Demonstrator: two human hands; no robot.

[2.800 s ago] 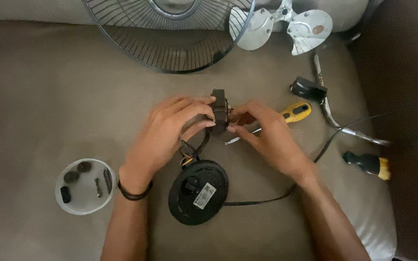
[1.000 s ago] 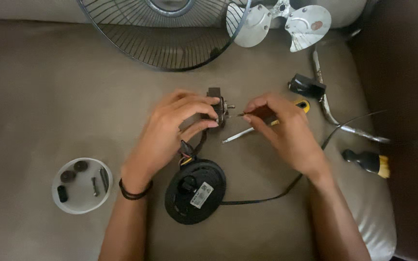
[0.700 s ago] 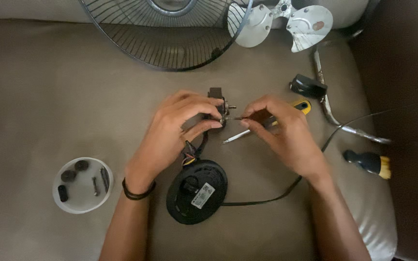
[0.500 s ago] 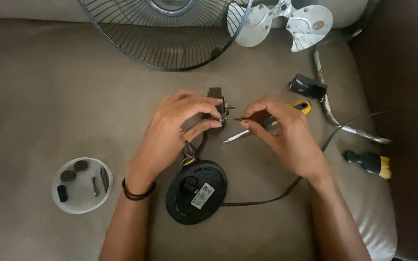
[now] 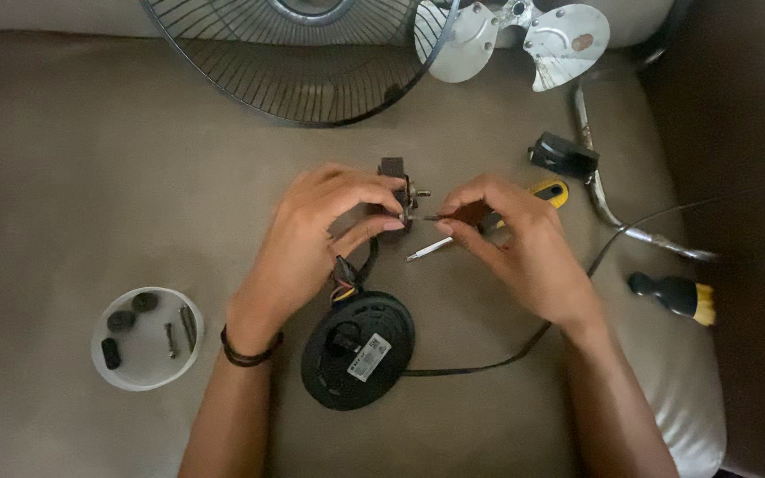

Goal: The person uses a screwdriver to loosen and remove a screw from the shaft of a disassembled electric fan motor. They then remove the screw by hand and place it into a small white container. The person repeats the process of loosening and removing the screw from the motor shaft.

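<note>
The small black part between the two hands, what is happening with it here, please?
A person sits over a brown couch cushion. The left hand holds a small black switch part, wired to a round black base below. The right hand pinches a thin metal piece against the part's side. A white lid with small parts, a screwdriver, a fan grille and blades lie around.

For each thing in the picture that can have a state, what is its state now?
left hand: grips the small black switch part
right hand: pinches a thin screw against the switch part
round black base: lies flat, wires run up to the switch part
fan grille: taken off, lies flat
fan blades: taken off
white lid: holds loose small parts
yellow-handled screwdriver: lies under the right hand
</note>
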